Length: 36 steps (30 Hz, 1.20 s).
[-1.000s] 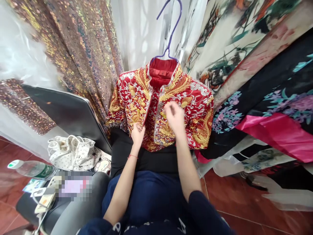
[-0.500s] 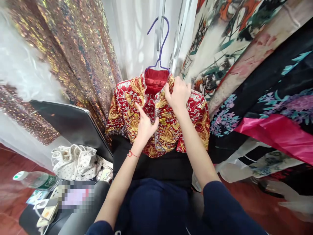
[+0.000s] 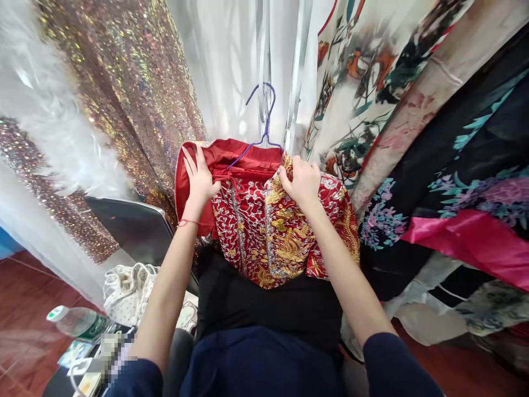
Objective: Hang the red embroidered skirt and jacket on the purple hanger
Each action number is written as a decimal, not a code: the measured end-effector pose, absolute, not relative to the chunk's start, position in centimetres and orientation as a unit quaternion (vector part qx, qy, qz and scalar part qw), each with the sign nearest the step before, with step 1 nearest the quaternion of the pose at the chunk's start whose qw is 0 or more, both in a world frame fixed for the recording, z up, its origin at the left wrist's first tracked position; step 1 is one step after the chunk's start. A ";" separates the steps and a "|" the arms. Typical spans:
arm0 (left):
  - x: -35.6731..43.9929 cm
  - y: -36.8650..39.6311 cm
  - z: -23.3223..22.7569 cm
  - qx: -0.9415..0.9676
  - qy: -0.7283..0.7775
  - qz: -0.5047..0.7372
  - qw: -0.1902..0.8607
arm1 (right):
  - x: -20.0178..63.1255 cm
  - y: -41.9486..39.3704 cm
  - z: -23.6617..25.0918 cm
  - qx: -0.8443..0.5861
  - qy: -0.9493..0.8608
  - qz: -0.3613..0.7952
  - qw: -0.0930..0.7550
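A red jacket with gold and silver embroidery [image 3: 285,237] hangs on a purple wire hanger [image 3: 268,118] in front of me. Its left front panel is folded back, so the plain red lining [image 3: 235,151] shows. On that turned-out panel rests my left hand [image 3: 200,179], fingers spread and thumb apart, pressing against the lining. My right hand [image 3: 303,182] has its fingers curled over the jacket at the right side of the collar. A red string bracelet [image 3: 188,222] circles my left wrist. Black cloth [image 3: 264,309] lies under the jacket's hem.
Sequinned fabric [image 3: 124,71] and white feathery trim [image 3: 53,110] hang at left; printed and dark floral garments [image 3: 475,165] hang at right. A dark flat panel [image 3: 132,229], a dotted white drawstring pouch [image 3: 128,292] and a plastic bottle [image 3: 80,322] are at lower left.
My left hand has moved left and turned the jacket's left front outward, exposing the lining and one end of the hanger. My right hand stays by the collar. The jacket sits lower in view.
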<state>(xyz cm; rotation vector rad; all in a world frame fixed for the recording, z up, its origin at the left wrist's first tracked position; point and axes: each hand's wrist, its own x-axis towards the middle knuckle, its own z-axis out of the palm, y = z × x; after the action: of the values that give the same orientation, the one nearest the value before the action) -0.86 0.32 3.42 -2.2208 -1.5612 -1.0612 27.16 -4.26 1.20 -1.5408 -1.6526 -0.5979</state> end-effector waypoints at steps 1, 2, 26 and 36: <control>-1.3 0.5 3.9 -0.769 -0.534 -0.339 0.095 | 27.2 -4.3 1.2 -0.609 -0.651 -0.234 0.387; -1.6 0.4 4.3 -0.780 -0.537 -0.314 0.071 | 27.3 -4.4 1.1 -0.612 -0.651 -0.233 0.383; 11.8 -8.2 0.6 -0.901 -0.207 -0.341 0.168 | 29.2 -17.2 1.0 -0.680 -0.578 -0.223 0.392; 13.8 -7.2 -0.9 -0.883 -0.275 -0.362 0.114 | 33.7 -25.6 0.6 -0.668 -0.414 -0.178 0.592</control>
<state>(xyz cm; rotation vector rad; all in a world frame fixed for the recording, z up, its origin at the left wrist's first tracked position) 13.80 -7.21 -0.86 -2.5897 -0.8052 -1.0626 33.72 -25.62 0.61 -1.5538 -0.9620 -0.4136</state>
